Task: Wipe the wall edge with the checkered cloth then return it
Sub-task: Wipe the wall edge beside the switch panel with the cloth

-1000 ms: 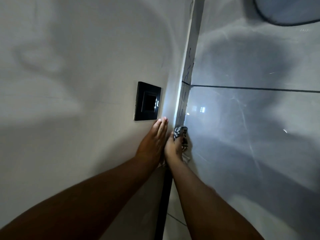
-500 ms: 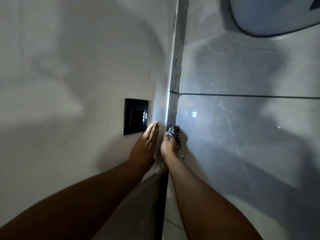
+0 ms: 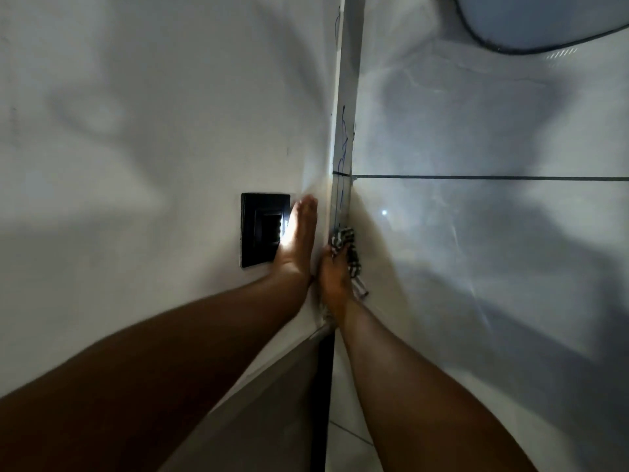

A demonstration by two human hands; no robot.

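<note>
The wall edge [image 3: 343, 137] is a narrow pale strip running up the middle of the view, marked with blue scribbles. My right hand [image 3: 332, 274] is shut on the black-and-white checkered cloth [image 3: 343, 240] and presses it against that strip; a tail of the cloth hangs below the hand. My left hand [image 3: 297, 236] lies flat, fingers together, on the white wall just left of the edge, its fingers overlapping the right side of a black switch plate [image 3: 260, 229].
Glossy grey tiles [image 3: 476, 250] with a dark grout line fill the right side. A rounded pale fixture [image 3: 544, 18] sits at the top right. A dark vertical gap [image 3: 323, 396] runs below the hands, with tiled floor beside it.
My left hand has slid up the wall and now overlaps the switch plate. The right hand with the cloth has moved slightly up the edge. The view has shifted.
</note>
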